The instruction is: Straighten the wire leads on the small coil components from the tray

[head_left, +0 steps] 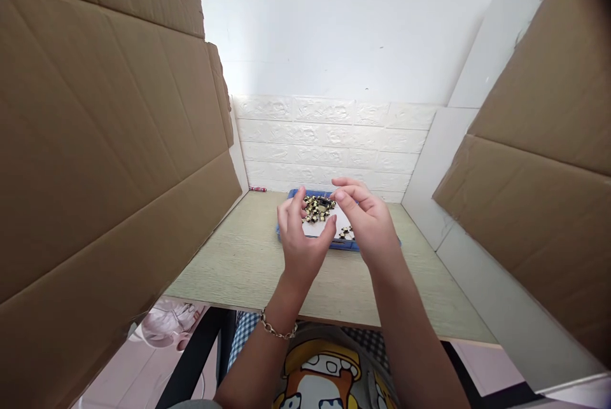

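A shallow blue tray (347,245) with a white bottom sits at the back of the table. A heap of small yellow-and-black parts (315,210) fills its left side, and a smaller cluster of the same parts (345,231) lies near the front right. My left hand (305,231) is raised in front of the tray, thumb and fingers apart, with nothing visible between them. Just to its right, my right hand (365,212) has the thumb pressed to the index finger. Whatever is in that pinch is too small to make out.
Cardboard panels stand at the left (119,123) and right (539,161) of the pale wooden table (229,256). Behind it rises a white brick-pattern wall (334,135). A small red stick-like item (258,189) lies at the back left corner.
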Action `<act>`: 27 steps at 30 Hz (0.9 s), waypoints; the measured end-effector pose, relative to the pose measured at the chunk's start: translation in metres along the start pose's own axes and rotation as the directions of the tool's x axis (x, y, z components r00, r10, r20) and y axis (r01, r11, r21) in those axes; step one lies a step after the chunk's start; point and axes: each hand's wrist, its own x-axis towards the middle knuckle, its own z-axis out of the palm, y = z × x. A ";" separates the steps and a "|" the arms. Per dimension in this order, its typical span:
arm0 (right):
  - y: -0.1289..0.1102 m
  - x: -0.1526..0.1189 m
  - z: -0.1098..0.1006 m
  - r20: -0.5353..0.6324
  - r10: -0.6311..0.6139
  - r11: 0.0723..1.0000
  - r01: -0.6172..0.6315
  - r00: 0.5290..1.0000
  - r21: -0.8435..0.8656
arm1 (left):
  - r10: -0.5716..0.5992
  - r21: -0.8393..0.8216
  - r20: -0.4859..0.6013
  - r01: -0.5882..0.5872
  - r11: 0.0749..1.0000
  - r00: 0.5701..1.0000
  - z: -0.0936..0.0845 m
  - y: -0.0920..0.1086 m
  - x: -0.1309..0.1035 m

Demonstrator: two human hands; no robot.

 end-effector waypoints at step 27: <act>0.030 0.008 0.003 -0.106 0.129 0.963 -0.099 0.986 0.250 | -0.047 -0.038 -0.027 0.046 0.998 0.999 0.019 -0.002 0.012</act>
